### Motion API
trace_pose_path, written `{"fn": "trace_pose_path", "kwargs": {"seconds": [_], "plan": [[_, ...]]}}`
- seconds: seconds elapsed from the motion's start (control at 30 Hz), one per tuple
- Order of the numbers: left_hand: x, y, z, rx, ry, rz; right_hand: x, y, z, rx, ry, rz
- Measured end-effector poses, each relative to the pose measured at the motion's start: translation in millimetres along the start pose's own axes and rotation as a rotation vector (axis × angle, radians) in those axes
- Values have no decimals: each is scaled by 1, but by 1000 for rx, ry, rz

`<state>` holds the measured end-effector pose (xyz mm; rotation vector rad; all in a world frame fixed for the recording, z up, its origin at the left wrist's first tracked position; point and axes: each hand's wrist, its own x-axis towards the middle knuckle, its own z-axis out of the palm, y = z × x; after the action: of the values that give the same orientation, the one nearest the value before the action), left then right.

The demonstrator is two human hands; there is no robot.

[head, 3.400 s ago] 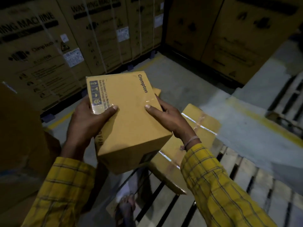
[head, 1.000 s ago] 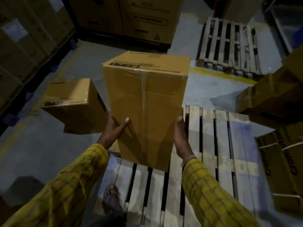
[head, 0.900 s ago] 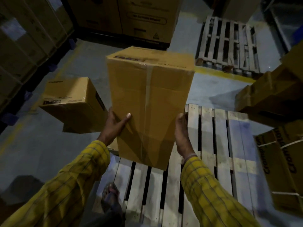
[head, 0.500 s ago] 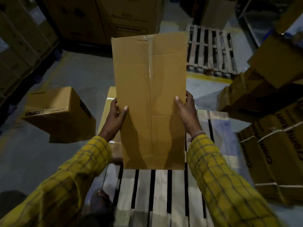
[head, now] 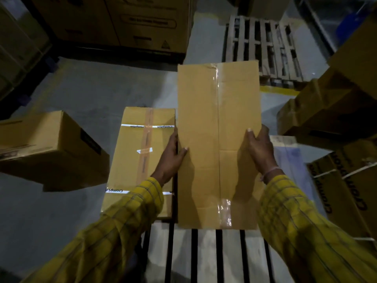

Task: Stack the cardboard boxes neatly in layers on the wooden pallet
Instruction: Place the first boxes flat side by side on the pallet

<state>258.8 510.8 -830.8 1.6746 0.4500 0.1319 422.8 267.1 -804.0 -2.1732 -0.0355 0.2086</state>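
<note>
1. Dim warehouse light; corners and far cartons (head: 146, 23) sink into near-black.
2. Glare flashes off clear tape on the held box (head: 218, 144) and white strips on the box beside it (head: 142, 160).
3. Hands cast soft shadows down the held box's face.
4. Sleeves (head: 306, 231) blur at the bottom edge.
5. Wide-angle lens bows the far pallet (head: 263, 48) and edge boxes.

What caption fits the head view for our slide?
Both hands, left hand and right hand, hold a taped cardboard box beside another box over the wooden pallet.
</note>
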Motion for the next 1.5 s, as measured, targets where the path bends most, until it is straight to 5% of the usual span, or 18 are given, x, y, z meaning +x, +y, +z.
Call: {"fn": "trace_pose_path", "kwargs": {"seconds": [0.4,0.67,0.83,1.23,1.5], "plan": [[64,-140,14,56,8,-97,55,114,99,-75,-142,92],[93,-241,-2,895,-77,10,64,202,183,-240,-406,110],[81,-274,-8,1060,-65,264,53,221,195,-259,-371,82],[71,-292,-21,1017,-221,238,-64,230,189,-570,-340,11],[52,-302,-12,1040,-311,275,-68,234,187,-561,-333,5]]}}
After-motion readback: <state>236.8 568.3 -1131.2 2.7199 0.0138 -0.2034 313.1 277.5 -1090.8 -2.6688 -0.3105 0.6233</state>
